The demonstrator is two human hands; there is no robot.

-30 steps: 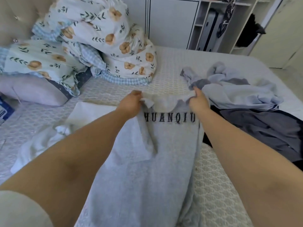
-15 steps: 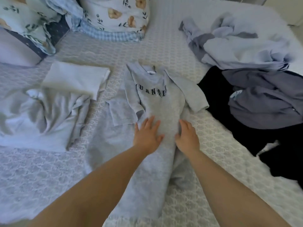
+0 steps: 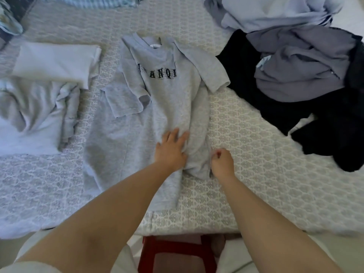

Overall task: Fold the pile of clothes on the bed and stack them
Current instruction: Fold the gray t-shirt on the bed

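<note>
I saw the grey T-shirt (image 3: 169, 99) lying face up mid-bed (image 3: 256, 174) — the left hand (image 3: 171, 150) pressed flat on it, fingers spread. The right hand (image 3: 221, 162) was curled at its right edge, seemingly pinching the fabric — the blur hid the grip.

We are seeing bare bed (image 3: 246, 174) lying open right of the grey T-shirt (image 3: 157, 107); dark clothes (image 3: 295, 107) are crowding the far right, and white garments (image 3: 39, 107) are blocking the left.
</note>
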